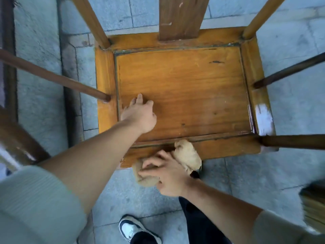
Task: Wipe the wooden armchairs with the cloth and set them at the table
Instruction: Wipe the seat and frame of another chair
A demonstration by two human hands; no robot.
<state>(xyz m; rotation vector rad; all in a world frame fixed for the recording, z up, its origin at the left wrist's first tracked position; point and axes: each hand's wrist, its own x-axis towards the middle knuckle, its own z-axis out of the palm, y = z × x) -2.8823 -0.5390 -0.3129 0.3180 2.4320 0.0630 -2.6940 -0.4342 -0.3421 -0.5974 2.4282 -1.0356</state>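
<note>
I look straight down on a wooden armchair [184, 81] with an orange-brown seat, a dark back slat at the top and dark arm rails at both sides. My left hand [139, 113] rests on the seat's left part, fingers stretched toward the left rail post. My right hand [167, 175] presses a crumpled beige cloth [188, 155] against the seat's front edge, fingers spread over it. Part of the cloth bulges out on each side of the hand.
Grey stone paving [290, 111] surrounds the chair. Another dark wooden chair part [19, 140] stands at the left edge. My shoe [135, 229] and dark trouser leg are below the seat front. A blurred wooden object [313, 205] sits at the right edge.
</note>
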